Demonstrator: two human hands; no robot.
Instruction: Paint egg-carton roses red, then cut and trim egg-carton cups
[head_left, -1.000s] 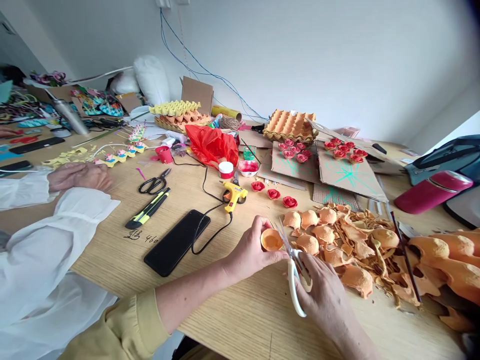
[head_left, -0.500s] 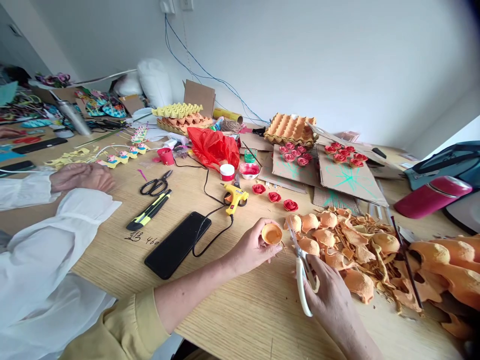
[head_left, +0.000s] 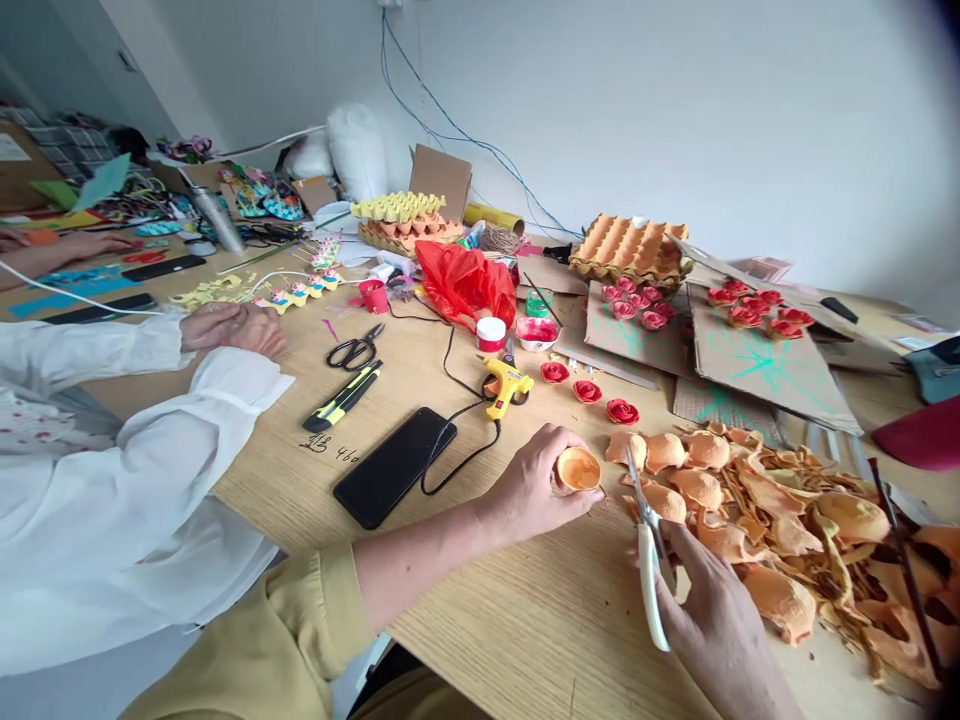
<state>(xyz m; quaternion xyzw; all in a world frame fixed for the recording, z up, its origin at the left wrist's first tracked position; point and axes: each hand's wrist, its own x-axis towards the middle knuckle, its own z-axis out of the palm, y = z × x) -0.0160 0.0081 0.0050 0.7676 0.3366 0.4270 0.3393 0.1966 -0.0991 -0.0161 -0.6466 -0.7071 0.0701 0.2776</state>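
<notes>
Between the thumb and fingers of my left hand (head_left: 536,485) is an orange egg-carton cup (head_left: 579,468), its hollow side facing up toward me. My right hand (head_left: 709,610) grips white-handled scissors (head_left: 649,560), whose blades point away from me, beside the cup and apart from it. Just past the blades lie several cut orange carton cups (head_left: 699,490), bumps upward, with a heap of carton scraps (head_left: 784,500) to their right. Three red paper roses (head_left: 587,391) stand in a row beyond my left hand.
A yellow glue gun (head_left: 508,388) with its black cord, a black phone (head_left: 396,468), a utility knife (head_left: 343,396) and black scissors (head_left: 356,350) lie to the left. A co-worker's hands (head_left: 236,328) rest further left. Cardboard with roses (head_left: 772,360) and egg trays (head_left: 628,248) stand behind.
The view has swung left, so everything sits further right in it. The cup in my left hand is tilted slightly differently. Both hands keep their holds.
</notes>
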